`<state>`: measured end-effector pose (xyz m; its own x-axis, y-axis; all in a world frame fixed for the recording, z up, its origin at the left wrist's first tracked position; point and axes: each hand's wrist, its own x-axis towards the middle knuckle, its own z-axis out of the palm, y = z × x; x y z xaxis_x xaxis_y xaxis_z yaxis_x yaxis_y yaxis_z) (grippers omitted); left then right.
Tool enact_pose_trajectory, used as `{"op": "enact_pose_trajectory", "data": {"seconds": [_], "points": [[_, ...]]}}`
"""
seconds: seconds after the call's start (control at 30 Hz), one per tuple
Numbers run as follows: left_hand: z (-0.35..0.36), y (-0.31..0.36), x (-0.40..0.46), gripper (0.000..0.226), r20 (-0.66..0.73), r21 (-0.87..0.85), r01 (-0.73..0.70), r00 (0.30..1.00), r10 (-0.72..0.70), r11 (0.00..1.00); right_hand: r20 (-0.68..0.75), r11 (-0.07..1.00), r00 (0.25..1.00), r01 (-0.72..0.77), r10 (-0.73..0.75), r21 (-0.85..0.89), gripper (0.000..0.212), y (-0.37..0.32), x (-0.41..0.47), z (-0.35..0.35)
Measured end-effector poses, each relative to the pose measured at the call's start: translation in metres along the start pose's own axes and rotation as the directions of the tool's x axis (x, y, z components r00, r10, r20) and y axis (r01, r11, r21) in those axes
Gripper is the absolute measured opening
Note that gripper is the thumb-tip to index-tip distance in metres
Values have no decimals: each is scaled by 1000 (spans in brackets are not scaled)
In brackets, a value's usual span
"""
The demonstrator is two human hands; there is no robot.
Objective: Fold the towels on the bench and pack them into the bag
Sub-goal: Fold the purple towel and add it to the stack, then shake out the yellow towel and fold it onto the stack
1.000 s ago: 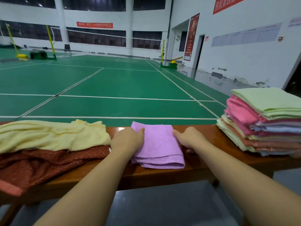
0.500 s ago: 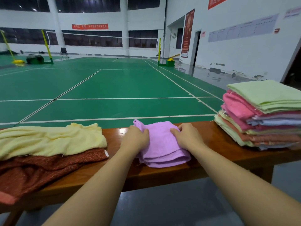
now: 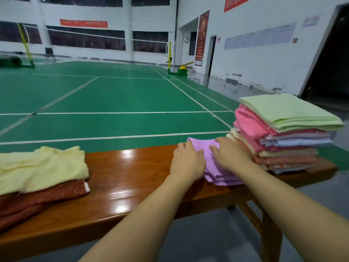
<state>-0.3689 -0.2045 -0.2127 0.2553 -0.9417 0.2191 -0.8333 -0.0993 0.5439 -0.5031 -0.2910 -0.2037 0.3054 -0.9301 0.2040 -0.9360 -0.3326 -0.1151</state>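
Purple towel (image 3: 215, 163) lay folded on the counter (image 3: 132, 178), just beside the folded stack (image 3: 283, 137). Left hand (image 3: 187, 161) and right hand (image 3: 229, 155) gripped its two sides. Unfolded towels (image 3: 37, 174) lay far left.

Bench (image 3: 132, 178): glossy brown wood, set along a green court.
Left end: a rust-red towel (image 3: 37, 201), covered by a yellow towel (image 3: 39, 167).
Middle right: a folded purple towel (image 3: 217, 173).
Right end: a stack of folded towels (image 3: 283, 137), topped by a green one.
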Motion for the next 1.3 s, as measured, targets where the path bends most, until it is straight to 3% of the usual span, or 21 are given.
{"op": "enact_pose_trajectory", "data": {"seconds": [0.07,0.1,0.23,0.3,0.4,0.53,0.77,0.9,1.07,1.13,1.2,1.3], "points": [[16,0,0,48,123,118,-139,985,125,983,110,997,992,68,-63,-40,100,10,7,26],[24,-2,0,49,191,208,-196,969,157,958,140,993,987,91,-81,-74,105,16,11,35],[32,-2,4,50,242,284,-212,960,144,935,206,993,974,109,-96,-52,57,18,3,26],[29,-3,7,47,224,260,-216,962,159,941,170,997,983,72,-64,-40,56,16,4,25],[17,-21,11,46,153,211,-125,984,93,969,57,998,997,41,-43,38,63,1,5,21],[-11,-62,6,55,44,150,62,997,-69,987,7,973,983,181,-184,145,59,-56,-5,10],[-95,-164,-37,88,-203,310,227,965,-169,923,22,854,928,333,-372,399,44,-193,-26,20],[-151,-203,-85,43,-445,276,337,875,-191,900,51,769,898,344,-438,538,40,-269,-40,26],[-188,-247,-122,40,-518,366,532,798,-308,764,133,753,887,287,-442,592,37,-325,-55,36],[-193,-252,-125,36,-533,363,536,791,-302,763,116,718,894,263,-432,644,27,-332,-58,40],[-195,-250,-122,27,-571,297,496,777,-265,816,50,623,915,232,-401,747,22,-333,-57,45],[-194,-240,-118,20,-625,211,410,755,-200,887,-2,396,955,125,-296,910,24,-325,-50,45]]}}
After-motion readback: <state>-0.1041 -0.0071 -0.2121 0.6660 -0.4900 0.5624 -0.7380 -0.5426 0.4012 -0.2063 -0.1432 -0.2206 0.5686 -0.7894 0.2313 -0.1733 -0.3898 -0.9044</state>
